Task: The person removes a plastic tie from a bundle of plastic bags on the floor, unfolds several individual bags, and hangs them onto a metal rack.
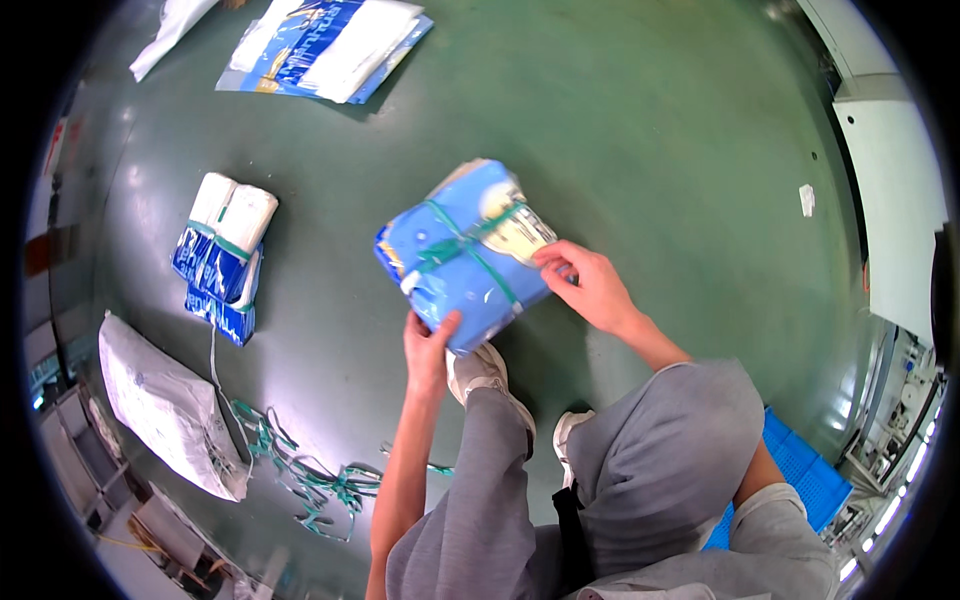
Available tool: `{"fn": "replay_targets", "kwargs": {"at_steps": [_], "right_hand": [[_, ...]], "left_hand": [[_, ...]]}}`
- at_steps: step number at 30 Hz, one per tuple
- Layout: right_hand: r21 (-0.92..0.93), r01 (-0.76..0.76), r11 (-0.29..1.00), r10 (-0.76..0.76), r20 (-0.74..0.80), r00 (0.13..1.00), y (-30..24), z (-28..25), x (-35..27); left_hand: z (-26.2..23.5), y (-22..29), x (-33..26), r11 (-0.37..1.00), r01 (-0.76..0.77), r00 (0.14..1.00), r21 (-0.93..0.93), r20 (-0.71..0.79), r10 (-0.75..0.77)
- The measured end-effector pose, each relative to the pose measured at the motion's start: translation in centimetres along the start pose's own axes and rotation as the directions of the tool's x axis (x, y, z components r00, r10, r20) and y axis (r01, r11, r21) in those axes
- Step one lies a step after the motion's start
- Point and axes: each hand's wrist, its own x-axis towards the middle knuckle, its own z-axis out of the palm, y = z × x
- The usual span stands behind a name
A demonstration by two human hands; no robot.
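A bundle of folded blue plastic bags point(455, 240) is tilted in front of my shoes, with a green strap crossed and knotted around it. A cream-coloured printed patch and a small yellow-and-dark-blue corner show on its face. My left hand point(427, 350) grips the bundle's lower left edge, thumb on top and fingers mostly hidden beneath. At the right edge, my right hand point(588, 283) has its fingers bent against the bundle, thumb just below them. How far those fingers reach under the edge is hidden.
Another tied bundle of white and blue bags point(222, 245) lies left on the green floor point(680, 150). Beyond is a bag stack point(325, 50). A white sack point(165, 400) and tangled green straps point(335, 485) lie nearer. A blue crate point(800, 465) stands right, below a white cabinet point(890, 190).
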Motion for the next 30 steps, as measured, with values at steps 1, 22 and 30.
{"fn": "replay_targets", "kwargs": {"at_steps": [1, 22, 30], "right_hand": [[0.009, -0.043, 0.999, 0.043, 0.046, 0.998, 0.9, 0.4, -0.5], [-0.515, 0.328, 0.792, -0.388, -0.009, 0.922, 5.0, 4.5, 1.0], [-0.673, 0.364, 0.644, -0.477, 0.019, 0.879, 7.1, 4.6, 1.3]], "left_hand": [[-0.1, -1.1, -0.3, 0.995, -0.009, 0.999, 0.103, 0.049, 0.004], [4.9, 5.3, 6.1, -0.223, -0.748, 0.615, 0.625, 0.779, 0.119], [7.6, 6.5, 6.6, -0.119, -0.845, 0.533, 0.522, 0.840, -0.102]]}}
